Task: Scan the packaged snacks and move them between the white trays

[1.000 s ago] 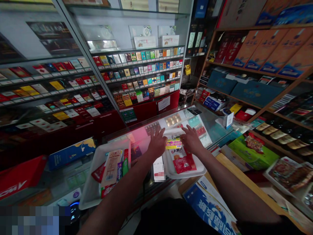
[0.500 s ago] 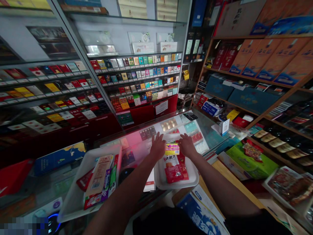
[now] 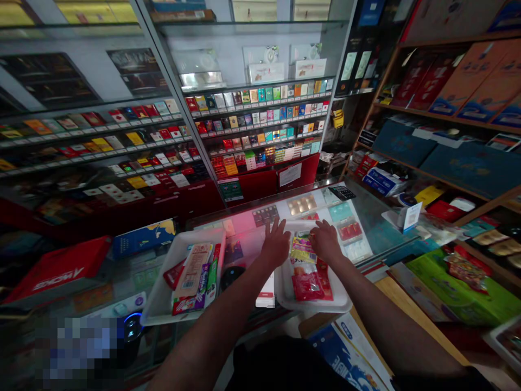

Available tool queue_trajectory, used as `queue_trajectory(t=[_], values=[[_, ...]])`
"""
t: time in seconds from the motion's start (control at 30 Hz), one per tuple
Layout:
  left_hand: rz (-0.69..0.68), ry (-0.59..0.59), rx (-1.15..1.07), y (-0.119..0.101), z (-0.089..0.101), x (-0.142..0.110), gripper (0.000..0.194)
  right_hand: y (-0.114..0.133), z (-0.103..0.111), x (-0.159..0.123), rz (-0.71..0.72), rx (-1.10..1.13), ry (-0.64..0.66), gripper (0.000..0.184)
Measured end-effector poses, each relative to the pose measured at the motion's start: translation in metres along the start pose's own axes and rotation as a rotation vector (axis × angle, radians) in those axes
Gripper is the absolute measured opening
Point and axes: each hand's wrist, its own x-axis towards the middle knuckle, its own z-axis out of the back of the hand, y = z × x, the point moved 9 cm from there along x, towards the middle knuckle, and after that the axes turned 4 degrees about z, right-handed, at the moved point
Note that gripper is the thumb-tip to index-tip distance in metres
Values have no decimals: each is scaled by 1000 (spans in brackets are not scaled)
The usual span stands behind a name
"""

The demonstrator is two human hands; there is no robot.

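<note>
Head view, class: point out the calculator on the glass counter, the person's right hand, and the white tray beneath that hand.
Calculator (image 3: pixel 342 193), head view, on its keypad.
Right hand (image 3: pixel 325 241), head view, back of the hand.
White tray (image 3: pixel 313 307), head view, on its front rim.

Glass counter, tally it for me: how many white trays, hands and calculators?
White plastic trays: 2
Hands, left hand and right hand: 2
Black calculator: 1
Total: 5

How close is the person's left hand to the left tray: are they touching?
Apart. The head view shows counter glass between the left hand and the left tray.
</note>
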Motion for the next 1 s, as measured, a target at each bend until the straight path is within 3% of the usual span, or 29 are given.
queue_trajectory(t=[0.2,0.43,0.6,0.7,0.87,1.0], values=[[65,14,22,42,39,-35,27,73,11,10,122,33,-37,27],[227,66,124,141,73,-105,27,175,23,13,272,116,-21,24],[372,165,207,220,81,-169,31,235,18,11,367,152,-17,22],[446,201,237,257,85,-201,34,267,10,11,412,141,-24,25],[501,238,245,296,84,-233,27,315,-8,11,462,128,25,28],[522,273,211,319,72,-246,31,352,-24,10,497,120,91,31]])
